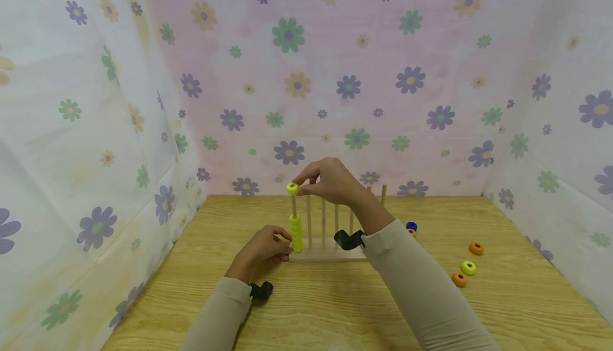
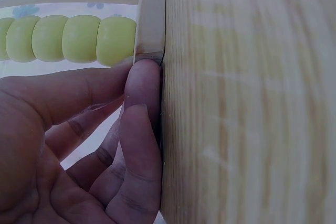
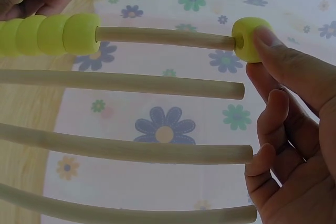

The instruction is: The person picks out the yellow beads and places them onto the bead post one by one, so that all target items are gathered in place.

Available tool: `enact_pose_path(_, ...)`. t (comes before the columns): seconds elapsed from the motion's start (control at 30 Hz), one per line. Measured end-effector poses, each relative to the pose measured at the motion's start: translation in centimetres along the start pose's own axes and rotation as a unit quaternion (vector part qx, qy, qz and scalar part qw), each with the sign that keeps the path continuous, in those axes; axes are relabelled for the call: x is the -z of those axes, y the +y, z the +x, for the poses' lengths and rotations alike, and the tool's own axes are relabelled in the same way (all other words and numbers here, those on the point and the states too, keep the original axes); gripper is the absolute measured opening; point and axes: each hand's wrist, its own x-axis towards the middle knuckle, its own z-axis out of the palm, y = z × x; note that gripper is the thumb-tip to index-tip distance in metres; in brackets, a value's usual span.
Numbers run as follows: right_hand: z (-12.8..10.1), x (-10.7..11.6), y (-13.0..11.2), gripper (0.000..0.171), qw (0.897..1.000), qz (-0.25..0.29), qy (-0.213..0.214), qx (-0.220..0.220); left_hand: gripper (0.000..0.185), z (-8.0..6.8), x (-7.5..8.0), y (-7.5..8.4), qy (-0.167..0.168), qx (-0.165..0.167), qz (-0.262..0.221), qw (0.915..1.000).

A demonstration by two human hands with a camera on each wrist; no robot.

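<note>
From the head view I see my right hand [image 1: 330,181] pinching a yellow-green ring [image 1: 292,187] right at the tip of the leftmost peg [image 1: 294,206] of the wooden rack [image 1: 330,255], above a stack of like-coloured rings [image 1: 296,233] already seated low on that peg; my left hand [image 1: 262,250] rests on the worktop [image 1: 335,308] with its fingers against the rack's left end. Loose rings, two orange [image 1: 476,248] and one yellow-green [image 1: 467,267], lie well apart to the right. The left wrist view shows my left fingertips [image 2: 142,85] pressed to the edge of the rack's base [image 2: 152,19], fingers fairly straight, bracing rather than grasping, with the stacked rings just beside. In the right wrist view the ring [image 3: 249,39] has its hole on the peg's end [image 3: 163,36], held between thumb and forefinger at its outer rim. I judge the ring light, rigid and smooth, so a bit slippery; it is best taken by opposite sides of the rim, leaving the hole free. The pegs look thin, so the base wants steadying.
</note>
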Motion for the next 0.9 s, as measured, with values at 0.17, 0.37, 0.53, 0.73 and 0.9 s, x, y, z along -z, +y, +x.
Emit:
enact_pose_path(0.17,0.02,-0.16,0.06,0.014,1.0,0.0,0.003,0.003,0.025,0.0,-0.01,-0.07,-0.002,-0.004,0.002,1.0)
enact_pose_path(0.37,0.09,-0.21,0.01,0.013,1.0,0.0,0.002,0.002,0.024,0.09,0.0,-0.12,-0.001,-0.003,0.003,1.0)
enact_pose_path(0.53,0.23,-0.28,-0.01,0.013,1.0,-0.003,0.002,0.006,0.024,-0.05,-0.02,-0.02,-0.002,-0.002,0.002,1.0)
enact_pose_path(0.73,0.27,-0.35,-0.16,0.012,1.0,-0.002,0.003,0.004,0.024,-0.02,-0.03,-0.05,-0.001,-0.003,0.003,1.0)
enact_pose_path(0.9,0.2,-0.35,-0.28,0.013,1.0,0.004,0.003,0.002,0.024,0.01,0.02,-0.06,-0.001,-0.003,0.004,1.0)
